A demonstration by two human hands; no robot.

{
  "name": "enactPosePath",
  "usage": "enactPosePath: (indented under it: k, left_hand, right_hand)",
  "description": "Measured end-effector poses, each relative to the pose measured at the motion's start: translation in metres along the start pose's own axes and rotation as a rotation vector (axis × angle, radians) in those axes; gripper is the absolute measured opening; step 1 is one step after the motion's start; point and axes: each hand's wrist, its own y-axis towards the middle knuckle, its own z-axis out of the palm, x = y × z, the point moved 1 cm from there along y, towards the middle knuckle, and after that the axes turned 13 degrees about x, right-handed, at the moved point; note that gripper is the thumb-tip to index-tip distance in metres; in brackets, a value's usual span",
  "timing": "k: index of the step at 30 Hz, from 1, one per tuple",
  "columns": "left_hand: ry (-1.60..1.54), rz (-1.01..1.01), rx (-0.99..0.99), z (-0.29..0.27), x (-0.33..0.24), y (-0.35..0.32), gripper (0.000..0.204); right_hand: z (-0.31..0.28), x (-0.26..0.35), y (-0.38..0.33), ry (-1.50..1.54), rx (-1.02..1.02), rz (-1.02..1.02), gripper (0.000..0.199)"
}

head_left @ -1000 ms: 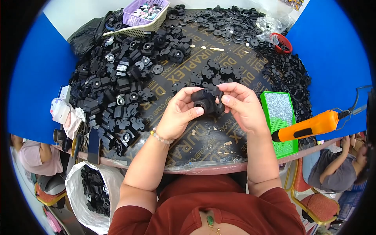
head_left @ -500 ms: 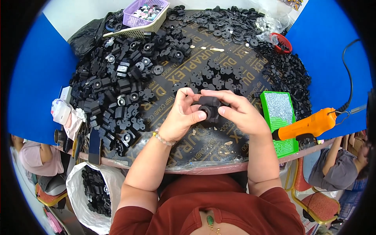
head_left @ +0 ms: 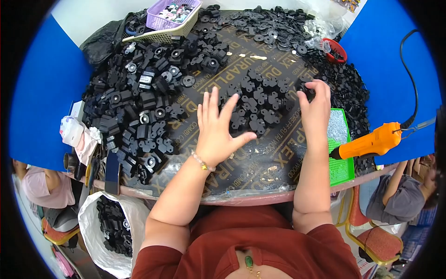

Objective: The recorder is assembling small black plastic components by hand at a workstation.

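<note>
My left hand [head_left: 217, 129] is spread flat above the table, palm down, with nothing in it. Its fingertips point at the left edge of a group of black plastic pieces with lobed plates [head_left: 258, 103] in the middle of the table. My right hand [head_left: 317, 109] is over the near edge of a heap of small black parts [head_left: 344, 88] on the right. Its thumb and forefinger are bent toward each other with a gap between the tips, and I see nothing held there. The black housing with a round opening is no longer in my hands; I cannot tell it from the other pieces.
Black housings [head_left: 148, 100] are heaped on the left. Black discs [head_left: 278, 35] lie at the back. An orange electric screwdriver [head_left: 371, 142] hangs over a green tray [head_left: 344, 174] on the right. A white sack [head_left: 88, 232] stands below the table's left edge; a red bowl [head_left: 343, 52] is back right.
The black housing has left both hands. My hands have moved apart: the left has spread its fingers, and the right has gone up and right to the small parts.
</note>
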Motion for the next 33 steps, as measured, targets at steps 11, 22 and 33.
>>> enactPosePath:
  k: [11, 22, 33]
  left_hand:
    - [0.240, -0.078, 0.147, 0.031, -0.006, 0.013, 0.086]
    - [0.572, -0.320, 0.140, -0.056, 0.047, 0.015, 0.059]
    - [-0.193, -0.184, 0.064, -0.065, 0.019, 0.018, 0.041]
  right_hand:
    - [0.056, -0.040, 0.004, -0.067, 0.172, 0.100, 0.021]
    - [0.037, -0.028, 0.003, 0.114, 0.141, -0.008, 0.040]
    - [0.000, -0.044, 0.032, -0.260, 0.005, 0.188, 0.035]
